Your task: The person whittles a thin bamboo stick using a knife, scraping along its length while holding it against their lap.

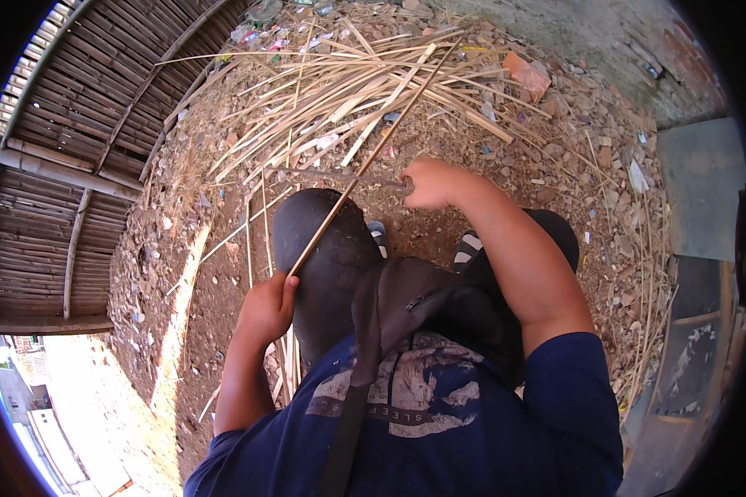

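My left hand (pixel 267 308) is closed around the lower end of a long, thin bamboo strip (pixel 389 137), beside my left knee. The strip slants up and away to the right, its far end over the pile of split bamboo strips (pixel 331 98). My right hand (pixel 433 184) is wrapped round the handle of a knife (pixel 327 174), in front of my knees. Its dark, narrow blade points left and crosses the bamboo strip just beyond my left knee. Whether blade and strip touch, I cannot tell. The fingers of my right hand hide most of the handle.
More loose strips (pixel 249 228) lie beside my left leg. A bamboo-slat wall (pixel 83 108) stands at the left, a rough wall (pixel 588 50) at the far right. Broken brick (pixel 526 76) and litter cover the ground. Grey panels (pixel 704 186) stand on the right.
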The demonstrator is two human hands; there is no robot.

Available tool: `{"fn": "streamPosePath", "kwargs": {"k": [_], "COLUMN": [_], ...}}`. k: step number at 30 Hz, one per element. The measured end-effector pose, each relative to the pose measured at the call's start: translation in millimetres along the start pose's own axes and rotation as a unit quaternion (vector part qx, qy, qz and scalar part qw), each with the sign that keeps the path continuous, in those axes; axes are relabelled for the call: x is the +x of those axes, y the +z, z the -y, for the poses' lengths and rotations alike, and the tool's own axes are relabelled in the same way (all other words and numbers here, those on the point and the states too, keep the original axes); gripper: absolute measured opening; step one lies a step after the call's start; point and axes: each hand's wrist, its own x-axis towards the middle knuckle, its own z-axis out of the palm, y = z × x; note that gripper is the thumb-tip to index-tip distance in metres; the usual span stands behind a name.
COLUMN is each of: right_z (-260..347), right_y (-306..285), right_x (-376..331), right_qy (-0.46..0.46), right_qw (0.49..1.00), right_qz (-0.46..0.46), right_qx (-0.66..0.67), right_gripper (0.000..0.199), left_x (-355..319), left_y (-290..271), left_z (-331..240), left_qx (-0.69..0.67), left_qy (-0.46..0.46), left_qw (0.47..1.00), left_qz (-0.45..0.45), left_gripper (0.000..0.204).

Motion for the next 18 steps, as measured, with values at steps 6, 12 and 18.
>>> {"fn": "streamPosePath", "kwargs": {"k": [6,12,18], "right_z": [7,-38,0], "right_y": [-15,-12,-20], "right_x": [-12,2,-2], "right_qy": [0.074,0.081,0.042], "right_qw": [0.996,0.994,0.990], "right_qz": [-0.036,-0.061,0.122], "right_qx": [0.033,0.031,0.062], "right_gripper": [0.047,0.054,0.063], "left_x": [-2,-2,-2], "left_y": [13,1,12], "left_z": [-2,0,5], "left_qx": [0.020,0.019,0.001], "left_qy": [-0.024,0.020,-0.008], "left_qw": [0.999,0.999,1.000], "left_qz": [-0.012,-0.023,-0.006], "left_gripper": [0.035,0.036,0.036]}}
